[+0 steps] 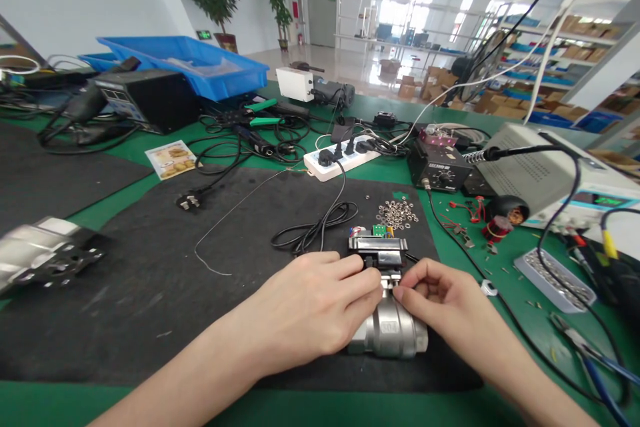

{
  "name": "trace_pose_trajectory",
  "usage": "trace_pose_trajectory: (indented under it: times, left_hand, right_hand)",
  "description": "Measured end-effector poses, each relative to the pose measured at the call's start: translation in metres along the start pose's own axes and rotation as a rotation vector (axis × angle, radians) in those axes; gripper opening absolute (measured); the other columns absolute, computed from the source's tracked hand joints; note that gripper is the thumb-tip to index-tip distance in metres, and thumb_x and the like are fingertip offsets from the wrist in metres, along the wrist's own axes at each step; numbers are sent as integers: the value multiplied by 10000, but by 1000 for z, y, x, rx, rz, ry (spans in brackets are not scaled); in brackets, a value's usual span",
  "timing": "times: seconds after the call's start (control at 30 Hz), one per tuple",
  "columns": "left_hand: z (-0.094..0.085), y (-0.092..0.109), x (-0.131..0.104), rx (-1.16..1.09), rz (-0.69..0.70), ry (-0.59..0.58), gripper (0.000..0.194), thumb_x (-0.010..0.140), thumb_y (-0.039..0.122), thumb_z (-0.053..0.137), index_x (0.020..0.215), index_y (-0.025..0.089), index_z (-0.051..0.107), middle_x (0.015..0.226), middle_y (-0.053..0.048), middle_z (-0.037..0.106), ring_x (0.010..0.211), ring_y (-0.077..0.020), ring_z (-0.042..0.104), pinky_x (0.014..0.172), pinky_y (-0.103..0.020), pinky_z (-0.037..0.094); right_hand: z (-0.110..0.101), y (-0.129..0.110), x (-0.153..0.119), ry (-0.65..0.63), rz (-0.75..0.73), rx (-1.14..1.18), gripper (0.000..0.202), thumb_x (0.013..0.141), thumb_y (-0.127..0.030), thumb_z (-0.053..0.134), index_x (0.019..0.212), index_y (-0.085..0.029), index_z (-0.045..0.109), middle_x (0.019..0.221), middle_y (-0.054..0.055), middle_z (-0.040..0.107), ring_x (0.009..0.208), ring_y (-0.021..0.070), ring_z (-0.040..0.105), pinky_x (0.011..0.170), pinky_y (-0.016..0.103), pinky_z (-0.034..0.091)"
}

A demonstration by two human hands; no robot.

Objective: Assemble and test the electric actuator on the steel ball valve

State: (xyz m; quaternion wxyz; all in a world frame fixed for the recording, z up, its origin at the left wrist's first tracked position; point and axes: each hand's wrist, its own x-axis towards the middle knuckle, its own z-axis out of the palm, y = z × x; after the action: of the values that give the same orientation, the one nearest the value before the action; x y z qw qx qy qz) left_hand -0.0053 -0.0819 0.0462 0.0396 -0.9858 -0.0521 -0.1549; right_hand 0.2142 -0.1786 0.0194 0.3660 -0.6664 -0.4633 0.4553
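Steel valve: the valve [390, 330] is lying near the black mat's right end, its rounded body facing the near edge and a black housing [379, 251] sitting at its far side.
Left hand: this hand [325, 297] is arching over the valve from the left, fingers bent side by side; their tips are hiding, so I cannot tell whether they are gripping.
Right hand: thumb and forefinger of this hand [450, 297] are nearly meeting beside the silver stem; I cannot tell whether they are pinching a small part.
Black mat: the mat [150, 320] is spreading broadly leftward, giving the left arm room; its right edge is running beneath the right arm.
Far side: a coiled cable [320, 232] and loose metal rings [397, 213] are bounding the housing.
Right side: pliers [583, 347] and a parts tray [580, 303] are narrowing the green tabletop [40, 403].
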Motion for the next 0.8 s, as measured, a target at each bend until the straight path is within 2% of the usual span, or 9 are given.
trace_pose_trajectory:
  times: [0.23,0.53,0.67,0.8]
  left_hand:
    - [0,-2,-2,-28,-1,28,276,1084,210,434,1074,148,703,958,-32,678,790,-184,549,627,-374,404]
    - [-2,-3,-3,19,19,6,246,1070,195,461,1110,147,699,988,-36,679,810,-190,540,636,-385,404]
    - [0,-4,-3,21,38,40,245,1071,206,463,1094,157,702,1002,-49,696,831,-200,553,704,-406,419]
    - [1,-6,-2,-14,38,67,242,1074,188,465,1071,166,706,1016,-53,709,899,-204,589,838,-428,446]
  right_hand:
    - [0,0,0,14,47,59,261,807,-414,784,829,-174,686,734,1,657,671,135,509,599,269,372]
    - [0,4,0,13,35,88,276,840,-449,777,839,-189,684,790,6,679,695,139,525,619,276,387]
    - [-2,5,-1,-9,24,54,261,869,-446,750,843,-196,683,778,-5,655,705,145,522,622,280,383]
    - [-5,5,-1,-41,-4,12,247,907,-429,705,824,-196,687,748,-10,627,710,145,511,629,276,382]
